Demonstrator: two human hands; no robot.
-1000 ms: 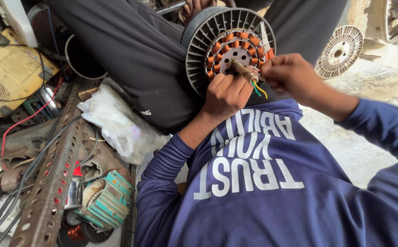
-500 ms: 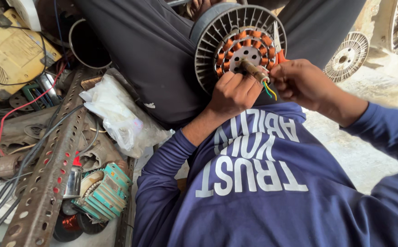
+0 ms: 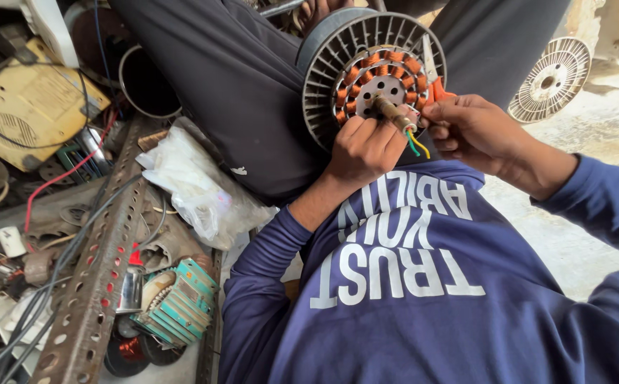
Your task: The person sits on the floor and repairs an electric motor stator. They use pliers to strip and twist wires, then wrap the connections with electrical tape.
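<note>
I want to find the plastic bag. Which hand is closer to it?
Left. The left hand is just right of the plastic bag; the right hand sits farther right.

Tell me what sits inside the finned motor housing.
Inside the finned motor housing a ring of copper windings surrounds a grey hub with a shaft. The left hand and right hand cover the ring's lower part.

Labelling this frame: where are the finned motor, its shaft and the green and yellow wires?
finned motor (image 3: 324, 71), head view, grey fins at left.
shaft (image 3: 388, 110), head view, mid-length.
green and yellow wires (image 3: 416, 146), head view, loose ends.
</note>
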